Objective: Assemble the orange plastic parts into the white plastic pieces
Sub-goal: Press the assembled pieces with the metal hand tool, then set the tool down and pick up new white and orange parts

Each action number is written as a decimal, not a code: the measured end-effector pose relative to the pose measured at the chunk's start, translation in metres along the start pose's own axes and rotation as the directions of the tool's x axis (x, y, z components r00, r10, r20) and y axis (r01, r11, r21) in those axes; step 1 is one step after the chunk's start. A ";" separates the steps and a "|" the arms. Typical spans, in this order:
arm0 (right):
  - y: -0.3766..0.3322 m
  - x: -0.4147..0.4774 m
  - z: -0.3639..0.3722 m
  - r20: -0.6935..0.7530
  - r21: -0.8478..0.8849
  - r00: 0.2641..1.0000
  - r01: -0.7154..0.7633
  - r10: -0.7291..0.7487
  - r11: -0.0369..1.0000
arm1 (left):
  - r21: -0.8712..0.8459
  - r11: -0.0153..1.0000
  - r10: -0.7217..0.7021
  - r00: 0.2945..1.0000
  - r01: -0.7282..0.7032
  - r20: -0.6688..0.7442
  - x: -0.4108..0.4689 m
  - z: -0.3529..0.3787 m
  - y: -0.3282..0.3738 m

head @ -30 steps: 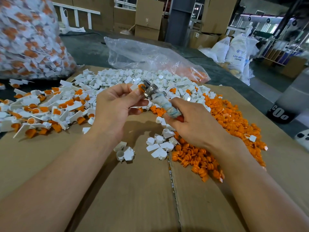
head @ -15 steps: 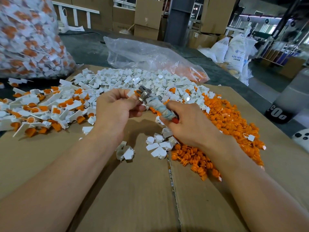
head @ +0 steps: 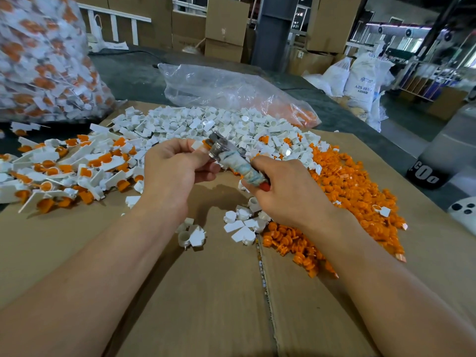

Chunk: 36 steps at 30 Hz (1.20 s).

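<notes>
Flattened cardboard sheet point(head: 180, 305), loose white pieces point(head: 206, 124), orange parts point(head: 347, 191), assembled pieces point(head: 64, 166) heaped left

A factory warehouse: stacked cardboard boxes point(head: 226, 21), resin sacks point(head: 363, 81), bagged plastic parts point(head: 43, 60).

- The left hand point(head: 175, 168) and the right hand point(head: 288, 194) have both drifted a little to the left along the near edge of the white pile point(head: 206, 122).
- The tool point(head: 231, 161) has gone with them. Its metal head now sits further left along that near edge and slightly lower than a second ago.
- The white piece point(head: 197, 145), pinched at the head, shows more plainly than before. It seems pushed closer to the head, though it is too small to be sure.
</notes>
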State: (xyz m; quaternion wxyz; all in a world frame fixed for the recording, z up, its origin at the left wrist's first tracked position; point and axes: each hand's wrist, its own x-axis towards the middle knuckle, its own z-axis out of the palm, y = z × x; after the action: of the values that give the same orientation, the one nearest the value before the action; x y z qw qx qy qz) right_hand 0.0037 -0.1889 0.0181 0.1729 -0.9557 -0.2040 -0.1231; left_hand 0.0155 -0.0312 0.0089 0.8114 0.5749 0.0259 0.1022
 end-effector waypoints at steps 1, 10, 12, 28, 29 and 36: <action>0.000 0.000 -0.001 -0.002 0.003 1.000 -0.001 0.001 1.000 | -0.004 1.000 -0.001 1.000 0.001 0.002 0.000 0.000 0.000; 0.005 0.000 0.001 -0.026 -0.056 1.000 -0.010 0.009 0.998 | -0.015 1.000 -0.025 1.000 0.025 0.009 -0.001 0.000 0.001; 0.009 0.002 0.000 -0.064 -0.061 0.998 -0.029 0.025 0.998 | -0.025 0.999 -0.042 0.999 0.043 0.012 0.000 0.000 0.001; 0.055 0.008 -0.006 -0.065 -0.221 0.937 -0.348 0.342 0.911 | 0.005 0.989 -0.148 0.988 0.148 0.034 0.000 -0.002 0.001; 0.055 0.008 -0.005 -0.044 -0.223 0.936 -0.351 0.350 0.910 | 0.012 0.989 -0.150 0.988 0.150 0.028 0.001 -0.003 0.001; 0.055 0.009 -0.007 0.028 -0.201 0.926 -0.363 0.376 0.910 | 0.014 0.984 -0.176 0.984 0.176 0.027 0.000 -0.004 0.003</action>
State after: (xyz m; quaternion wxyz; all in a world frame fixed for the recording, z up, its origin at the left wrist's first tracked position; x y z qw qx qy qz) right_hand 0.0339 -0.2354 0.0116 0.0933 -0.9927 -0.0123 -0.0756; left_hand 0.0148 -0.0262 0.0100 0.8141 0.5765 0.0658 0.0219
